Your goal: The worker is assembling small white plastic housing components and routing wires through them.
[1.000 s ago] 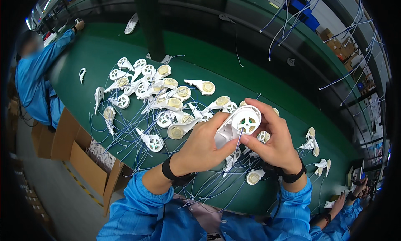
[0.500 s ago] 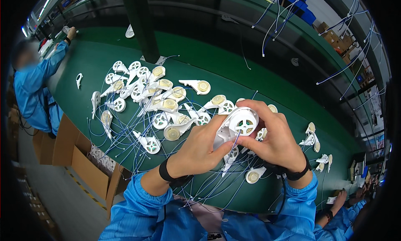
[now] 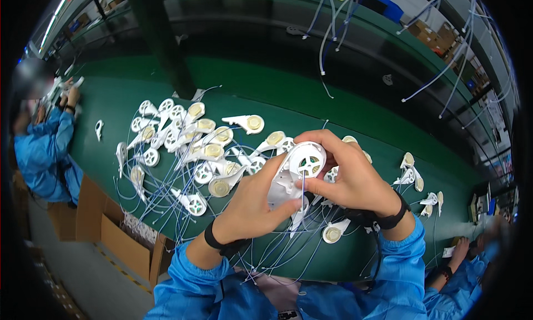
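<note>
Fan [image 3: 310, 163] in wht shell [image 3: 282, 190], box [image 3: 125, 251] w/ wht pcs [image 3: 140, 229]

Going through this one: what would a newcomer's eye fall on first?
Probably the white plastic housing at the centre, held between the left hand and right hand, its spoked disc showing. Next, the cluttered heap of white parts left of them on the green table; then the open cardboard box at lower left.

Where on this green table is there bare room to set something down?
Left, between the lone small part and the pile of parts; right, between the right hand and the far-right white cluster. Crowded: the pile, up to the left hand, and the wire tangle below it.
</note>
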`<state>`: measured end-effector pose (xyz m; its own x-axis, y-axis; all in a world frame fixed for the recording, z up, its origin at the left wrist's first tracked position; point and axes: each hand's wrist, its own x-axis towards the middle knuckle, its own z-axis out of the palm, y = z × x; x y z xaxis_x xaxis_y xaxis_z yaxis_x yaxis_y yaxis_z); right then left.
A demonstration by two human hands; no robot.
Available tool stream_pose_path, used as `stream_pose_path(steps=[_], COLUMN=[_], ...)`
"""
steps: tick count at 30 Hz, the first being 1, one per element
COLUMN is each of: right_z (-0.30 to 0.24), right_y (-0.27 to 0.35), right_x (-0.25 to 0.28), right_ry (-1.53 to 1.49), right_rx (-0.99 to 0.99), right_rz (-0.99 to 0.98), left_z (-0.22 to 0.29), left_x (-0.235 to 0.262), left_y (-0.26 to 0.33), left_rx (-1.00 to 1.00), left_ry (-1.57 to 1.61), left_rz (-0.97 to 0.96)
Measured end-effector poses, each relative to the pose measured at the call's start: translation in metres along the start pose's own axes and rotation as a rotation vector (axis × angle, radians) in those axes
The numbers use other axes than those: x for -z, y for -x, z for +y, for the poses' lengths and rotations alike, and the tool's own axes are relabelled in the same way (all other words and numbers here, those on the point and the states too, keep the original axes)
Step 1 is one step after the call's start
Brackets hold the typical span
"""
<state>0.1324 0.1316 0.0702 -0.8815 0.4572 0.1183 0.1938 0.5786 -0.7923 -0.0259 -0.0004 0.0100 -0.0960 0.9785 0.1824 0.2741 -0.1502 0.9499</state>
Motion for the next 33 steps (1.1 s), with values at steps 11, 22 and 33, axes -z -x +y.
stream_pose_path(steps=[11, 22, 33], right_z=[0.187, 0.377, 0.395], right_y=[0.043, 0.042, -0.011], right_x=[0.157, 0.280, 0.283], right_ry=[-0.325, 0.783, 0.724], right_rx=[-0.687, -0.663, -0.818], right_rz=[0.624, 0.551, 0.460], left_z=[0.007, -0.007, 0.005], left_x=[-0.001, -0.003, -0.005], left_y=[-0.006, -0.015, -0.021], left_rx=[-0.132, -0.074, 0.004], left_ry=[-0.129, -0.114, -0.152], left_rz=[0.218, 0.095, 0.071])
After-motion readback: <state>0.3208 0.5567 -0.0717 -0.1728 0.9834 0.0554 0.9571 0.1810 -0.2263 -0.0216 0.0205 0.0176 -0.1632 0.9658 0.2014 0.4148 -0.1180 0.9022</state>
